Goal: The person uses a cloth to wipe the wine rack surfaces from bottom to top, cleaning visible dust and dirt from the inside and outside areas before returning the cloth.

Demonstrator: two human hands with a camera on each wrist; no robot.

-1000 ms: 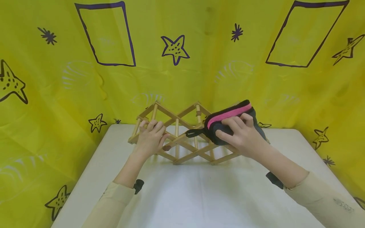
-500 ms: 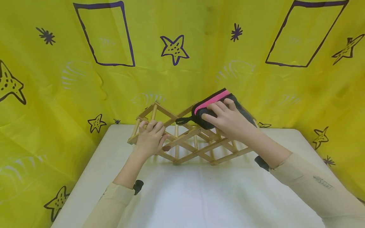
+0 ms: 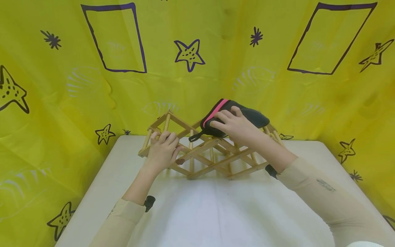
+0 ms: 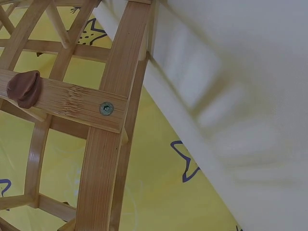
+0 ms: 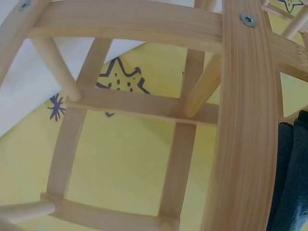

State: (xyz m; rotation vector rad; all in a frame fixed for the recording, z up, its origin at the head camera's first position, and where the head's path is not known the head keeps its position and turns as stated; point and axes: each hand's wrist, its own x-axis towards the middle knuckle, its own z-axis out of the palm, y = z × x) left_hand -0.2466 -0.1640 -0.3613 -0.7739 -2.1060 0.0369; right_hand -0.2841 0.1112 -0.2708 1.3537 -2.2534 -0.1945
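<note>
An expandable wooden lattice rack (image 3: 202,147) stands across the far part of the table. My left hand (image 3: 163,151) grips its left end, fingers curled over the slats. A small crumpled brown piece (image 4: 25,89) sits on one slat near that hand. Over the upper right part of the rack, my right hand (image 3: 236,124) holds a soft dark fabric item (image 3: 254,116) with a pink stripe and a small loop, fingers curled onto it. The right wrist view shows only a fuzzy edge of this fabric (image 5: 291,178) behind a slat. Neither hand appears in the wrist views.
The white table (image 3: 197,209) lies under and in front of the rack. Right behind it hangs a yellow curtain (image 3: 213,82) with drawn stars and rectangles. Dowels (image 5: 204,86) and screwed joints cross inside the rack.
My right hand has carried the dark fabric item left and upward along the rack's top, turning it so its pink stripe stands steeper. My left hand stays on the rack.
</note>
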